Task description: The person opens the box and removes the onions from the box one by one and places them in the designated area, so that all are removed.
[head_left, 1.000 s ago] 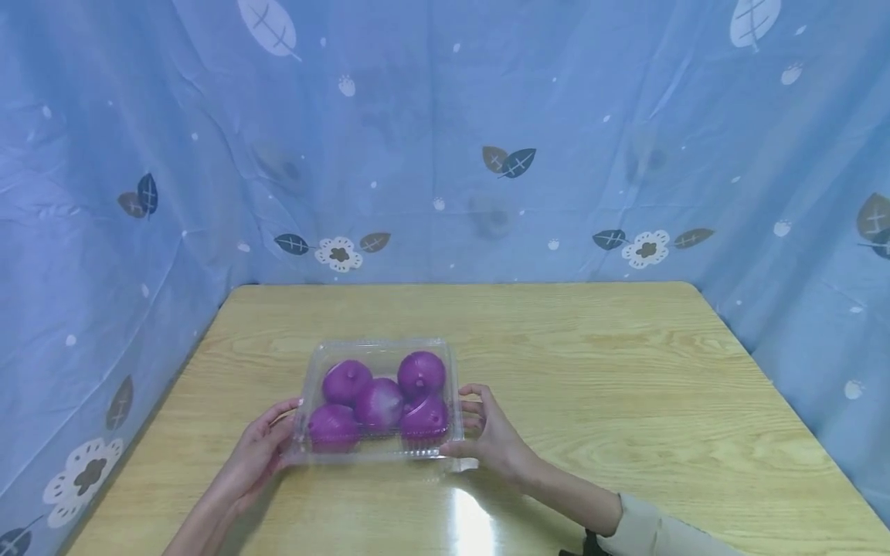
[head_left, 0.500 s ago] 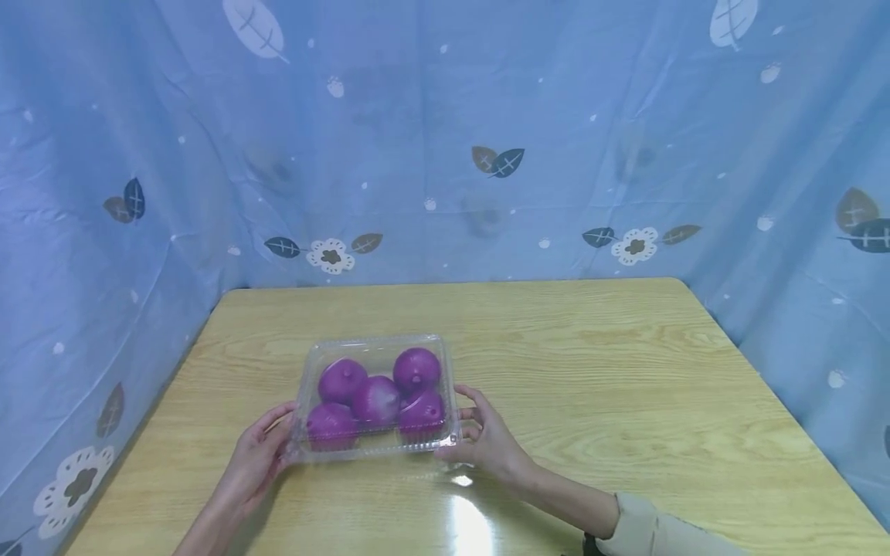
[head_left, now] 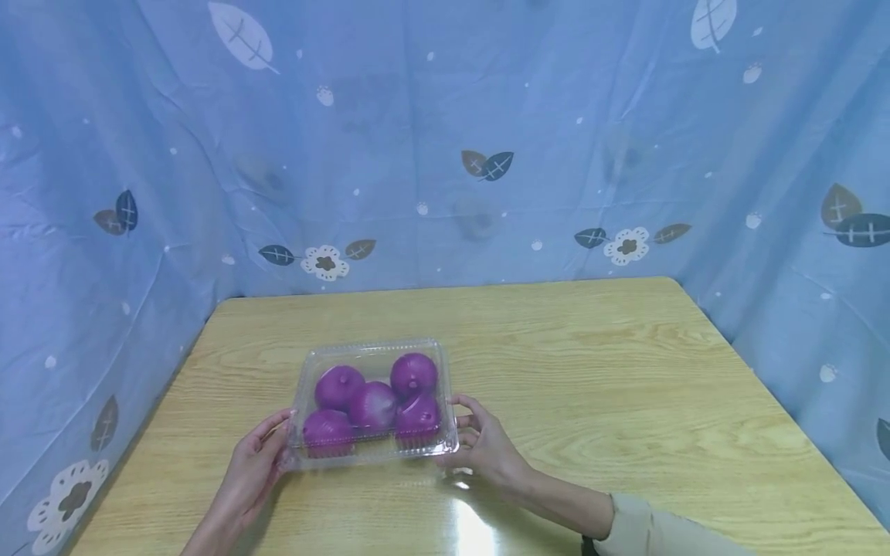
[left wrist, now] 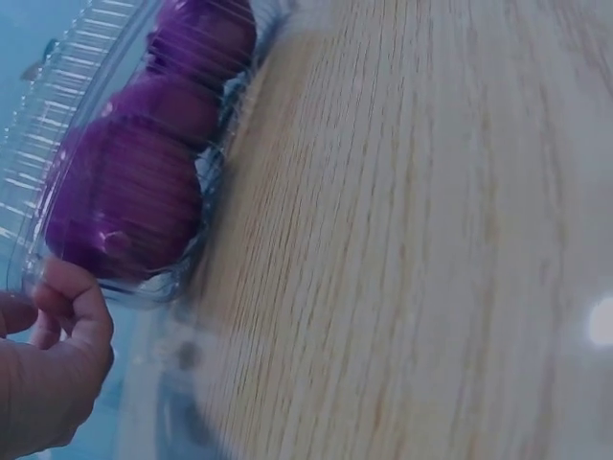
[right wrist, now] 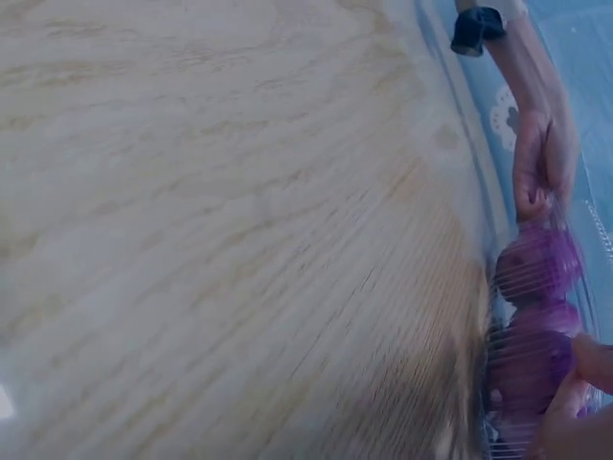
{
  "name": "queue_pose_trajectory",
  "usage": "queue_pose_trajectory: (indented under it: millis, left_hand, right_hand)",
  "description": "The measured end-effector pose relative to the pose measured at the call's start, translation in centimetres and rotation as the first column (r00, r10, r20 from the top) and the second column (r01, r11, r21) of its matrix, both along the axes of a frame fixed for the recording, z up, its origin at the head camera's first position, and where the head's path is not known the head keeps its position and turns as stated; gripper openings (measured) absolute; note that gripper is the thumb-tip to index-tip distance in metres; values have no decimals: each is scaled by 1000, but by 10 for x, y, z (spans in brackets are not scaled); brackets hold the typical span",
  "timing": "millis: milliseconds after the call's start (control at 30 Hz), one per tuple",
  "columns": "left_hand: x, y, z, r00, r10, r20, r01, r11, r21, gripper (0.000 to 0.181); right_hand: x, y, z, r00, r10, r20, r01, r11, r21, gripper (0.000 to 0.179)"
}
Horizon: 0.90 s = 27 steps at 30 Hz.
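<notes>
A clear plastic clamshell box (head_left: 375, 351) holds several purple onions (head_left: 374, 405) and is at the left half of the table in the head view. My left hand (head_left: 252, 471) grips its left end, with thumb and fingers at the rim. At the opposite end my right hand (head_left: 490, 448) holds the box, the thumb along the front corner and the fingers on the side wall. The left wrist view shows the left hand (left wrist: 62, 359) pinching the ribbed corner beside an onion (left wrist: 129, 206). In the right wrist view, the right hand (right wrist: 575, 417) partly covers the box.
The wood-grain table (head_left: 591, 386) extends to the right and behind the box. Blue curtains (head_left: 431, 116) with leaf and flower prints enclose the back and both sides. A bright light reflection lies on the tabletop near the front.
The head view has turned slightly, shifting the whole scene a little to the left. Both hands keep their hold on the clamshell box, which stays in nearly the same spot over the table.
</notes>
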<state>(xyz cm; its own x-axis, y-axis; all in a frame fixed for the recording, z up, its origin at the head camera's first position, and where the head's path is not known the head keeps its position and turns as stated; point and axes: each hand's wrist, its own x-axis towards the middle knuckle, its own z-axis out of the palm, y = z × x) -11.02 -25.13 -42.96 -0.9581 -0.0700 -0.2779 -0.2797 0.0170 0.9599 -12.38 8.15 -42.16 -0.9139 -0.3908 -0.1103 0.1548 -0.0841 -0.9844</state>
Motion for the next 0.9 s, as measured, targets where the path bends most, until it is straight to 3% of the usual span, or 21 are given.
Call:
queue_pose_trajectory:
  millis: [267, 567, 767, 900]
  left_hand:
    - [1, 0, -1, 1000, 4, -1, -4, 1000, -13, 45]
    - [1, 2, 0, 1000, 5, -24, -5, 1000, -19, 47]
    - [1, 4, -2, 998, 5, -65, -5, 1000, 9, 47]
    - [0, 5, -2, 996, 3, -88, -2, 1000, 16, 44]
  right_hand:
    - [2, 1, 2, 1000, 2, 22, -2, 1000, -10, 74]
    - [5, 2, 7, 999, -32, 3, 32, 998, 51, 56]
    - [4, 7, 7, 989, 63, -133, -41, 986, 164, 17]
    - [1, 10, 8, 964, 93, -250, -21, 961, 276, 17]
